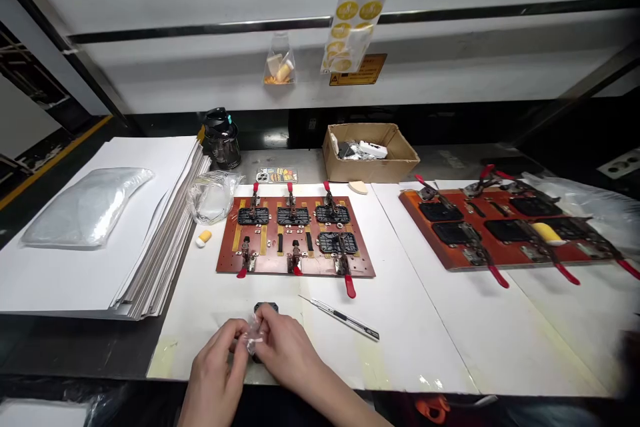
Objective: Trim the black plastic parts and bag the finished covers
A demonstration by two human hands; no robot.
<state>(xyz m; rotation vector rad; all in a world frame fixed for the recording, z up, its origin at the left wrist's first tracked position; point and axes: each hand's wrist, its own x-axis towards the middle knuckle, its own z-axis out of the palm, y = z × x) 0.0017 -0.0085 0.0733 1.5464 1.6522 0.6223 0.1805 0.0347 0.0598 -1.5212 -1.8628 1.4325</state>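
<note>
My left hand (pixel 219 363) and my right hand (pixel 287 349) meet near the table's front edge. Both are closed, fingertips pinching a small crumpled piece of clear plastic film (pixel 253 335) between them. Under the fingers lies a dark plate-like part (pixel 267 306), mostly hidden; only its top edge and a bit below show. To the right of my right hand a craft knife (pixel 345 319) rests on the white table covering. Beyond the hands sits a reddish-brown fixture board (pixel 257 265) with red-handled toggle clamps (pixel 350 285) and several black ribbed plates (pixel 293 216).
A second clamp board (pixel 450 257) lies at the right, with a yellow-and-white roll-like piece (pixel 549 233) on it. Stacked white sheets (pixel 145 267) bear a clear bag (pixel 87 207) at left. A cardboard box (pixel 373 170), a phone (pixel 277 175) and a black cup (pixel 223 140) stand behind.
</note>
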